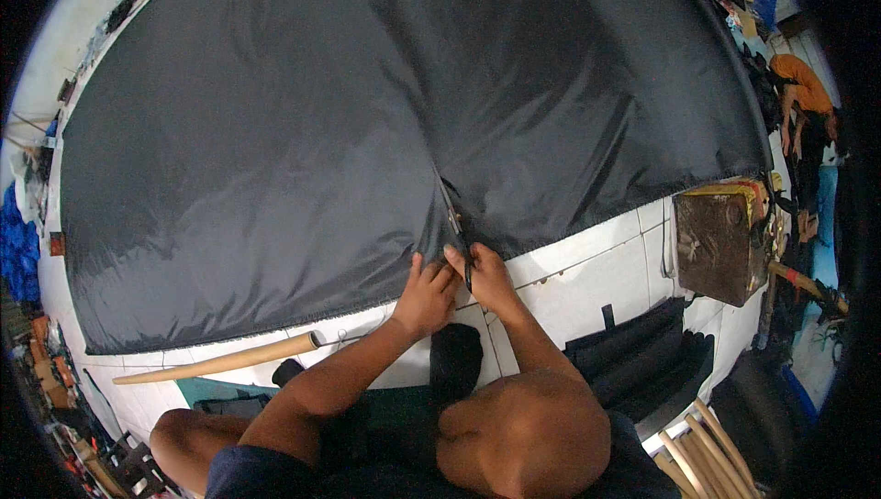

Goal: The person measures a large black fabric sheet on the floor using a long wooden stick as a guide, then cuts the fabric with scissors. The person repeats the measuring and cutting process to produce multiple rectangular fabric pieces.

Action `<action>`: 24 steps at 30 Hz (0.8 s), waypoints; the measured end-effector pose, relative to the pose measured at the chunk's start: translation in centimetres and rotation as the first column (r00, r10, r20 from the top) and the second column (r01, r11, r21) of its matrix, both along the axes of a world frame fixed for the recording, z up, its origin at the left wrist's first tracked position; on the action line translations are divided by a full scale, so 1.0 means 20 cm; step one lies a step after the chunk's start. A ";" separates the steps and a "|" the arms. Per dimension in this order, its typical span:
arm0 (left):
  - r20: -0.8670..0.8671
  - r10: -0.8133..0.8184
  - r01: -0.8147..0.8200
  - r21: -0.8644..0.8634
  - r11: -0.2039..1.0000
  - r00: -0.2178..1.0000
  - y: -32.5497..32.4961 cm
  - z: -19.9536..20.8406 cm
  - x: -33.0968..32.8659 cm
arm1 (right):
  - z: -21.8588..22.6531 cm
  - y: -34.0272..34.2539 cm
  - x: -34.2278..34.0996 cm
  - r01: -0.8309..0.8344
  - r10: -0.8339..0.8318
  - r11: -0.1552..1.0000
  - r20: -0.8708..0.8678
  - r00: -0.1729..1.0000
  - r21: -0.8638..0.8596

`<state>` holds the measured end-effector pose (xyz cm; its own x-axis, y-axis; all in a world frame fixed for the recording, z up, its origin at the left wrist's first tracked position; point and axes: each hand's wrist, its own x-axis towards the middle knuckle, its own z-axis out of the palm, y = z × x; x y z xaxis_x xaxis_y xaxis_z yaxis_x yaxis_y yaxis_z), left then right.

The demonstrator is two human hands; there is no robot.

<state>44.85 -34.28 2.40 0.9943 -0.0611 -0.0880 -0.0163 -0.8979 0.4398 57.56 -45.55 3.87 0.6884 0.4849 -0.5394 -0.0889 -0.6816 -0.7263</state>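
The right hand (488, 279) is grasping scissors (451, 210), their far-pointing blades meeting a black fabric sheet (257, 160). The left hand (428, 299) is touching its near edge; whether it is pinching is unclear. The sheet is covering the far tiled floor (596, 274); a cardboard tube (220, 359) is lying near left.

From my remote station I see a dark navy short sleeve (262, 473), bare hands (427, 301), bare knees (528, 430) and black footwear (456, 360).

Scissors (451, 209) in right grip (483, 273), left grip (428, 299) on black cloth (266, 141)
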 end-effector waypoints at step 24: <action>-0.174 0.018 -0.020 -0.010 1.000 0.985 -0.01 0.12 0.07 | -0.10 0.50 0.36 0.085 -0.096 0.975 0.043 0.995 0.204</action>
